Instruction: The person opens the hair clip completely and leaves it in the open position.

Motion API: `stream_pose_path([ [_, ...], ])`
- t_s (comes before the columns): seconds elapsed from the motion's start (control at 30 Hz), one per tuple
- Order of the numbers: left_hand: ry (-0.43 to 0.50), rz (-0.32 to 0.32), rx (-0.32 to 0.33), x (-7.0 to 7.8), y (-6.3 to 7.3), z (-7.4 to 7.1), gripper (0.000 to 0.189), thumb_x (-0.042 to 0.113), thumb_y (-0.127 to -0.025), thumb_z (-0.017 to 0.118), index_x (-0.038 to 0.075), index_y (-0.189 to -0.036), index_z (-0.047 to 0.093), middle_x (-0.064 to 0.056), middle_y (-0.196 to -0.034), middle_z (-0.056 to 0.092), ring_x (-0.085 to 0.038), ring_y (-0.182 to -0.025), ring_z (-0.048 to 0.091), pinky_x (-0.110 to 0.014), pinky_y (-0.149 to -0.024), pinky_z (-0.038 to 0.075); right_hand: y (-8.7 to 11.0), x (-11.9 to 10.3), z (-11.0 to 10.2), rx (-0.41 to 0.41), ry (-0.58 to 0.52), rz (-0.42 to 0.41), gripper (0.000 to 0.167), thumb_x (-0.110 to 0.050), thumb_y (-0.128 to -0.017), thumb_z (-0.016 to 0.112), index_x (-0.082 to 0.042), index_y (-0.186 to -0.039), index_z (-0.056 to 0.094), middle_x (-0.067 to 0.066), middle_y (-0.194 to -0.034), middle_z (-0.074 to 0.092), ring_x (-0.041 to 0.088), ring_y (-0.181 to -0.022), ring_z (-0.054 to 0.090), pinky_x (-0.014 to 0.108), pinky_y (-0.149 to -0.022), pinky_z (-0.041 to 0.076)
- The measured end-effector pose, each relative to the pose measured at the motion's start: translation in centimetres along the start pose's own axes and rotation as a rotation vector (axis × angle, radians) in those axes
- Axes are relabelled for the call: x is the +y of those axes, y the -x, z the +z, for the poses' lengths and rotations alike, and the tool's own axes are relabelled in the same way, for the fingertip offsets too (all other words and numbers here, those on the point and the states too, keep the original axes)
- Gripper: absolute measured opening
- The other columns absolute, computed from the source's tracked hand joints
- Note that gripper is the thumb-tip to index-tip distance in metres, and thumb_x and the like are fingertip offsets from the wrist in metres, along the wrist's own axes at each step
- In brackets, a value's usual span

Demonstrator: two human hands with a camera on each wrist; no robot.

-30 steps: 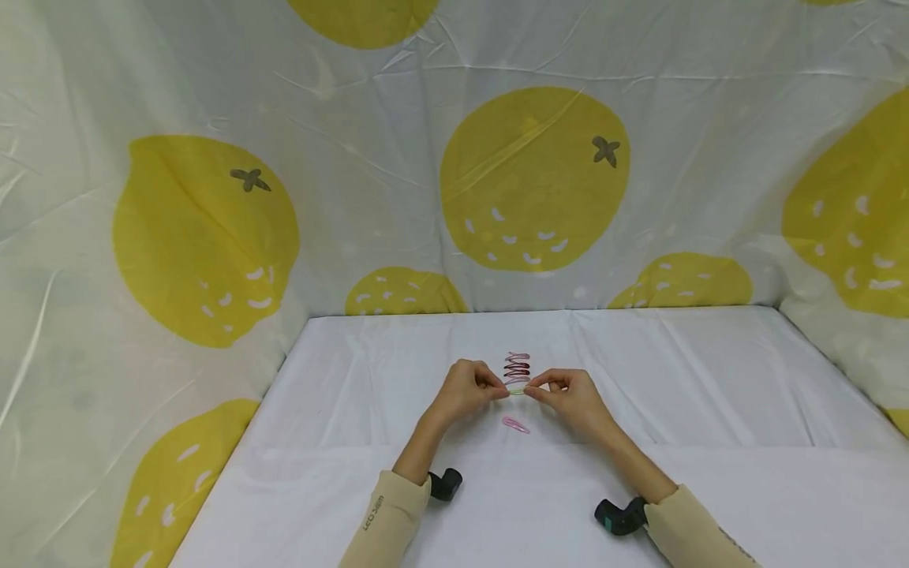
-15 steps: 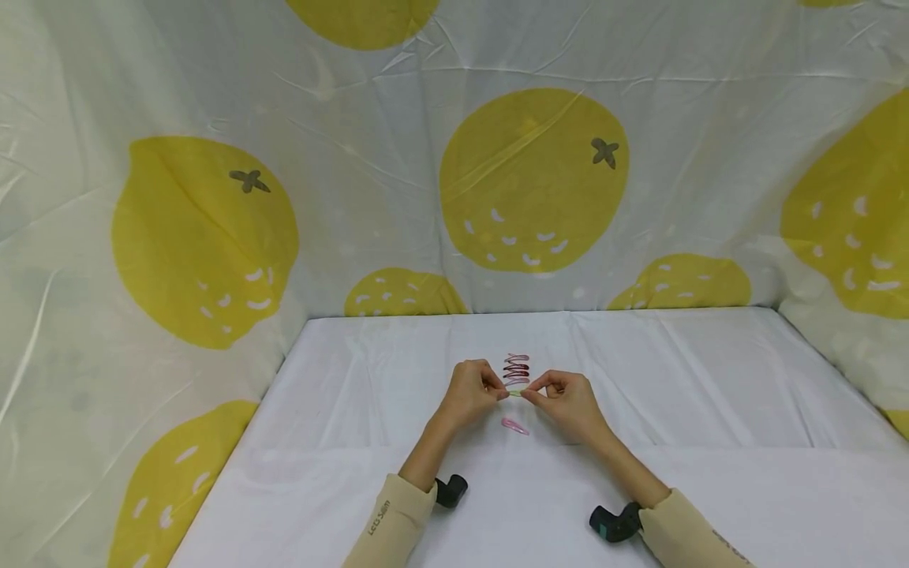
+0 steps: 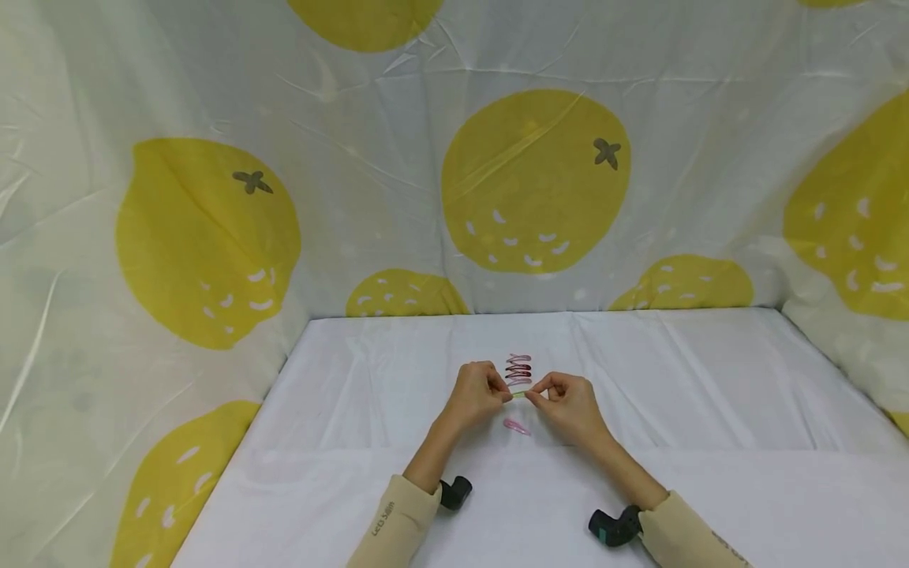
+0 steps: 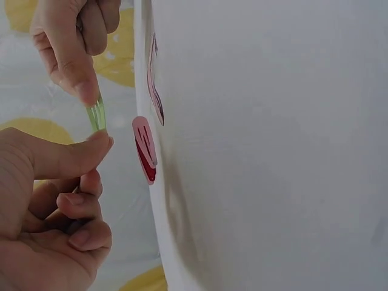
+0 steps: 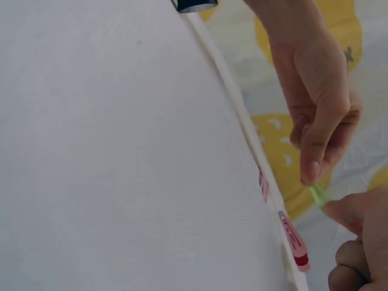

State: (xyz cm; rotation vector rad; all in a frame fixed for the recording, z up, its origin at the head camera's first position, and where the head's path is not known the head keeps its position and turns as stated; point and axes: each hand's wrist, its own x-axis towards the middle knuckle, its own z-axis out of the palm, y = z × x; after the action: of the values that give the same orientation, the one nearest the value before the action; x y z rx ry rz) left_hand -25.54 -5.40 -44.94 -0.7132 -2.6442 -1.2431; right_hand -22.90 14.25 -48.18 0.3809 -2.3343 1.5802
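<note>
A small light green snap hair clip point(image 3: 518, 394) is stretched between my two hands over the table. My left hand point(image 3: 477, 392) pinches one end with thumb and forefinger, and my right hand point(image 3: 570, 401) pinches the other. In the left wrist view, the clip's slotted middle point(image 4: 96, 115) shows between the fingertips, which hide both ends. Just beyond the hands, several pink and dark red hair clips point(image 3: 518, 369) lie in a column, one behind another. A single pink hair clip point(image 3: 516, 427) lies slanted on the near side of the hands.
White cloth with soft creases covers the table point(image 3: 682, 394). A lemon-print curtain point(image 3: 369, 197) rises along its back and sides. Black wrist-worn devices point(image 3: 615, 526) stick out at the sleeve cuffs.
Both hands keep their pinch and have shifted only slightly. The green clip now shows narrower and a little tilted, its right end higher. The other clips lie as before.
</note>
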Motion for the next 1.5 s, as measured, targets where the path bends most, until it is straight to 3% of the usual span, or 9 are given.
stream_pose_path([
  [0.7,0.012,-0.021,-0.004,-0.5,0.0,-0.4,0.005,0.001,-0.08,0.085,0.002,-0.076,0.081,-0.007,-0.074,0.07,-0.003,-0.065,0.05,-0.018,-0.06,0.043,0.0,-0.1,-0.2,0.015,-0.026,0.098,0.011,-0.011,-0.082,0.087,-0.005,-0.079,0.079,-0.007,-0.053,0.029,-0.001,-0.05,0.024,0.019,-0.049,0.02],
  [1.1,0.011,-0.008,-0.064,-0.7,-0.1,-0.7,0.005,-0.003,-0.08,0.08,0.002,-0.077,0.082,-0.009,-0.077,0.073,-0.002,-0.064,0.048,-0.017,-0.059,0.042,-0.3,0.4,-0.4,-0.001,0.005,0.108,0.006,-0.01,-0.085,0.084,-0.006,-0.089,0.083,-0.007,-0.052,0.032,0.0,-0.051,0.026,0.019,-0.051,0.022],
  [1.33,0.009,-0.02,-0.071,-0.9,-0.1,-0.7,0.004,-0.001,-0.081,0.082,0.001,-0.078,0.082,-0.01,-0.078,0.074,-0.001,-0.062,0.049,-0.017,-0.057,0.043,-0.3,0.9,-0.4,-0.023,0.046,0.214,0.006,-0.014,-0.083,0.086,-0.01,-0.086,0.083,-0.009,-0.05,0.034,0.001,-0.05,0.027,0.021,-0.051,0.023],
  [1.5,-0.006,-0.038,-0.087,-1.1,-0.6,-0.7,0.004,-0.001,-0.081,0.083,0.0,-0.078,0.081,-0.011,-0.077,0.076,-0.001,-0.062,0.051,-0.016,-0.057,0.044,-0.6,0.9,-0.4,-0.025,0.057,0.245,0.008,-0.016,-0.083,0.087,-0.01,-0.086,0.083,-0.01,-0.05,0.032,0.002,-0.05,0.025,0.021,-0.051,0.022],
])
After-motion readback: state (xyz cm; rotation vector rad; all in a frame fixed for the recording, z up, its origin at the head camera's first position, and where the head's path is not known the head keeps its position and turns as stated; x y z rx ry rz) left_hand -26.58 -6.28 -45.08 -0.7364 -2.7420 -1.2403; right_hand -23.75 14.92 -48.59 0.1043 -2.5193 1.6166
